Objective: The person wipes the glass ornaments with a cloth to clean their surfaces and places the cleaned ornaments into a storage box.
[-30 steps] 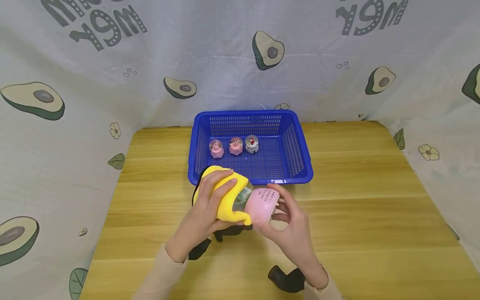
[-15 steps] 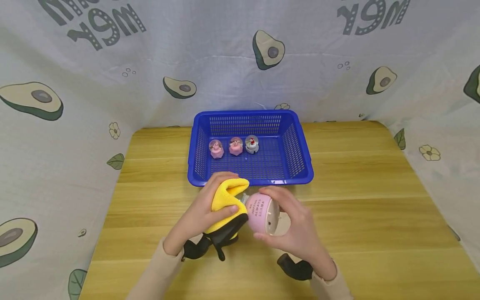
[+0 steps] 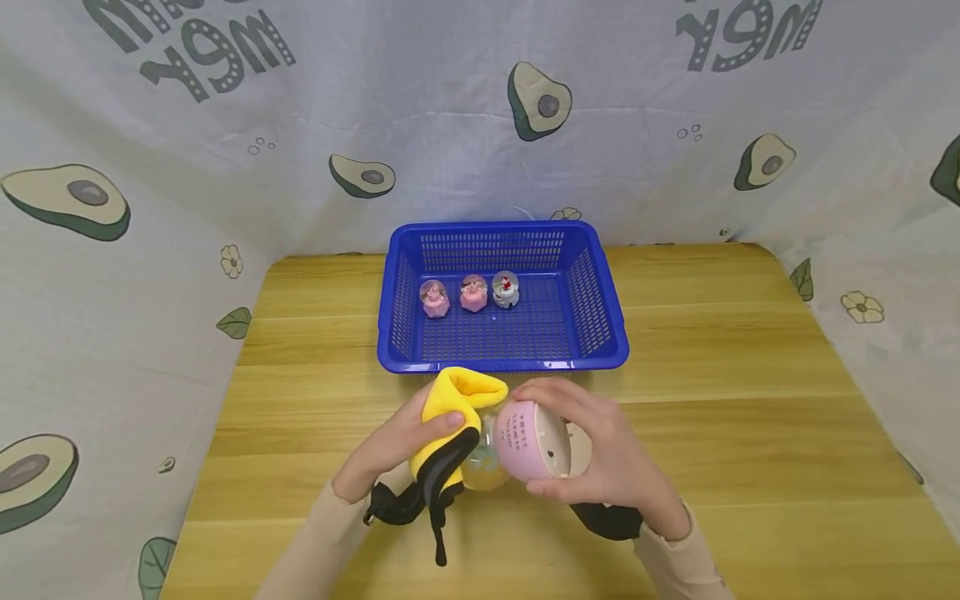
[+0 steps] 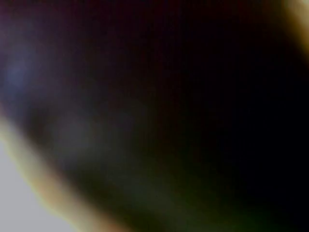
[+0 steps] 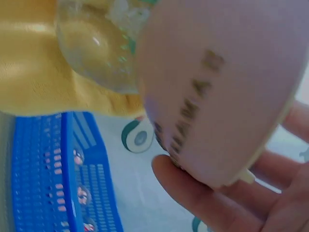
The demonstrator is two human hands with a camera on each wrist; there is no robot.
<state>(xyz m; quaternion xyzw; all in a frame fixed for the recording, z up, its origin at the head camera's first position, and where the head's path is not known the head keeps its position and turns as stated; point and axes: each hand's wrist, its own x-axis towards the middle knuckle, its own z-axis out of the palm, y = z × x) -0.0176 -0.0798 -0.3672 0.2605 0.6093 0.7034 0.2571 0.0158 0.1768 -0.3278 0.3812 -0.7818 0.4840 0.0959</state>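
Observation:
In the head view a snow globe is tipped on its side, its pink lettered base turned to the right. My right hand grips that base, thumb below and fingers over the top. A yellow cloth with a black side is bunched in my left hand, held against the clear glass ball. Up close in the right wrist view, the glass lies against the yellow cloth, and fingertips support the base's lower edge. The left wrist view is too dark and blurred to read.
Behind the hands stands a blue plastic basket holding three small snow globes, two pink and one white. Dark straps lie around both wrists. The wooden table backs onto a curtain printed with avocados.
The snow globe has been turned, so the lettering and underside of its base sit differently. The cloth has shifted round the glass, its black side now facing front. Both hands have moved slightly nearer.

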